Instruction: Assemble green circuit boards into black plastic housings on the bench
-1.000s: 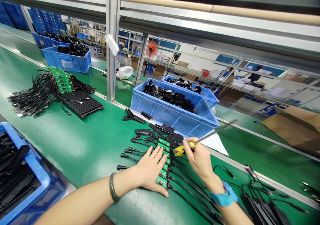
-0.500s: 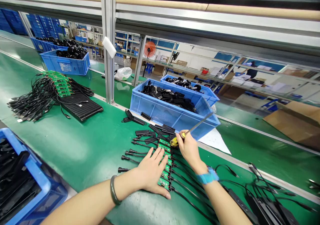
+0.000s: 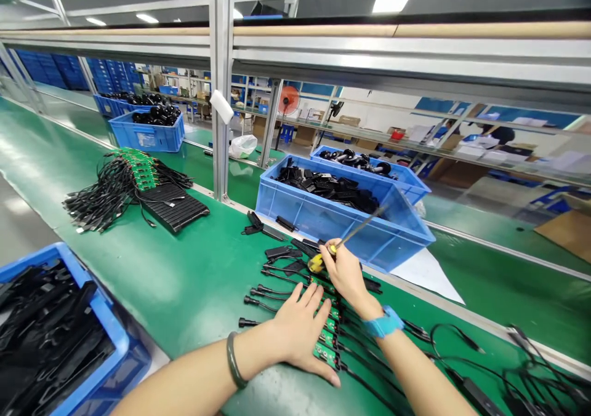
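My left hand [image 3: 300, 331] lies spread and flat across a row of green circuit boards [image 3: 327, 346], hiding part of them. Short black cables with connectors stick out on the boards' left side, and longer black cables run off to the right. In my right hand [image 3: 348, 280] is a screwdriver [image 3: 316, 263] with a yellow handle, gripped just above the far end of the row. Its shaft slants up and to the right, away from the boards. Loose black plastic casings [image 3: 282, 253] are scattered beyond the row.
A blue bin [image 3: 341, 222] of black parts stands behind the boards, and another blue bin [image 3: 120, 342] sits at lower left. Wired boards [image 3: 141, 168] lie on a black ribbed tray [image 3: 175, 210]. A metal post [image 3: 221, 139] rises behind. Black cables [image 3: 530, 367] tangle at right.
The view has tilted up and turned left, so everything sits further right and lower. My left hand stays flat on the boards, and my right hand still grips the screwdriver, shaft up.
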The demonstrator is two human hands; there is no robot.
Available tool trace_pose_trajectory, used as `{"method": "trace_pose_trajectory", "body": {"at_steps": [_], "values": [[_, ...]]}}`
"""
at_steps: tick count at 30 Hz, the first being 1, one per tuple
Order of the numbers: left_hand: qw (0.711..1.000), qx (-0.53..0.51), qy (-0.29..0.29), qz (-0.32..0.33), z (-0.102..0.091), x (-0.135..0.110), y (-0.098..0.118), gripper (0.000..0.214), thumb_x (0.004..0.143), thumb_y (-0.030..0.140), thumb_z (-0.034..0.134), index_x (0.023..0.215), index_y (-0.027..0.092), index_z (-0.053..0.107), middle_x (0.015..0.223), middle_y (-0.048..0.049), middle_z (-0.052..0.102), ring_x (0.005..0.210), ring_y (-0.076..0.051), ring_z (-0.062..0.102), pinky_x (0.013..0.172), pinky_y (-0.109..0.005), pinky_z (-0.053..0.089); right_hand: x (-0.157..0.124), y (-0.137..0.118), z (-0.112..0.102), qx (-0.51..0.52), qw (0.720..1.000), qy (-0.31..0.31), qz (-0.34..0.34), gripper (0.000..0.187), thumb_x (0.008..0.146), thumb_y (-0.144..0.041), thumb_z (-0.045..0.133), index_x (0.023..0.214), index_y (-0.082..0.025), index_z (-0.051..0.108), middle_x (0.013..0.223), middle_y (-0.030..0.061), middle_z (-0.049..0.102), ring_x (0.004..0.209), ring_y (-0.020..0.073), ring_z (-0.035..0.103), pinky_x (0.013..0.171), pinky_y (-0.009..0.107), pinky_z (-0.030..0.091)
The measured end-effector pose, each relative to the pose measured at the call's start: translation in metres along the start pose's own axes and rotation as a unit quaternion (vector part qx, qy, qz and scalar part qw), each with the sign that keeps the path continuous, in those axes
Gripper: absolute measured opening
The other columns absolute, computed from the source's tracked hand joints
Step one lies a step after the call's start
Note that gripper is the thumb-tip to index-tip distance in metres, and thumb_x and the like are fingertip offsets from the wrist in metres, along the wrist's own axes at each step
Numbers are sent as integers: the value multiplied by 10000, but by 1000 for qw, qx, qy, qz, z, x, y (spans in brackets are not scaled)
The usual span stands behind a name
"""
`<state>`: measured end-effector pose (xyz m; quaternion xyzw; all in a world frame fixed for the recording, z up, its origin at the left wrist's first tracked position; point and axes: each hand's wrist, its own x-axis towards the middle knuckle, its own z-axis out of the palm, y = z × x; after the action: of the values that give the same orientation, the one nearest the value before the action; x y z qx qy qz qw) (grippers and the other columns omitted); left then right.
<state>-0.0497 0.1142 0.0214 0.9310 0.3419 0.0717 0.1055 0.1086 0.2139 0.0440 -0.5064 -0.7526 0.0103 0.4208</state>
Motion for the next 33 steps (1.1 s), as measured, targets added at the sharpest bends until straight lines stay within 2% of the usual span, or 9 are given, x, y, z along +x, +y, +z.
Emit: {"method": "trace_pose_trajectory", "body": {"at_steps": [5,9,11,14,20,25,28,31,33], "values": [[993,47,85,66,9,-1,5,1057,812,765,483,1452,-58,313,1504,-293,358,1445,-370,271,1197,-457,163,-7,-8,-9,1,1000,25,-12,311,963,-498,389,851,-228,495,677,25,607,567,192,587,586,304,457],[974,58,89,198,27,6,22,619,955,526,448,1326,35,523,1390,-204,549,1329,-291,472,1132,-368,310,-14,-15,-13,12,999,-9,-32,332,957,-508,416,789,-235,504,582,-21,563,484,160,541,523,276,437],[962,67,87,249,34,8,32,445,994,393,399,1291,110,571,1408,-151,547,1318,-249,488,1103,-337,345,-15,-18,-18,11,1000,-4,-29,312,955,-497,440,823,-228,526,599,-22,575,491,157,543,529,274,436],[947,94,105,289,38,4,41,424,1017,323,309,1308,165,573,1455,-112,502,1350,-221,453,1094,-323,350,-20,-22,-24,1,999,33,-10,292,965,-479,435,879,-216,529,618,-10,584,492,163,542,525,282,427],[942,143,136,271,41,-9,40,490,1021,367,274,1428,165,457,1476,-169,448,1383,-267,412,1118,-381,321,-35,-26,-26,5,1000,5,-27,334,956,-505,444,796,-226,534,591,-20,582,463,149,539,498,264,433],[950,128,100,267,36,-7,40,493,1009,407,320,1420,192,488,1457,-170,476,1363,-270,445,1119,-371,323,-45,-31,-33,-4,999,42,-25,270,969,-439,453,847,-215,540,645,-2,605,504,152,558,513,265,423],[952,116,74,272,29,-5,41,491,999,413,344,1402,195,521,1436,-169,501,1369,-279,437,1158,-390,263,-50,-36,-32,5,999,12,-44,303,964,-457,456,782,-227,530,546,-37,554,418,135,512,456,252,407],[954,110,57,274,26,-5,42,503,1003,423,308,1404,208,522,1445,-165,496,1353,-272,458,1146,-381,286,-52,-42,-36,8,999,13,-52,242,963,-414,482,833,-223,552,605,-27,599,447,133,542,474,246,425],[970,76,39,229,25,-6,43,468,995,438,337,1396,286,525,1475,-90,481,1383,-214,420,1157,-317,265,-53,-46,-37,4,998,42,-54,195,966,-372,485,865,-219,552,650,-11,624,467,136,560,480,249,423]]}}
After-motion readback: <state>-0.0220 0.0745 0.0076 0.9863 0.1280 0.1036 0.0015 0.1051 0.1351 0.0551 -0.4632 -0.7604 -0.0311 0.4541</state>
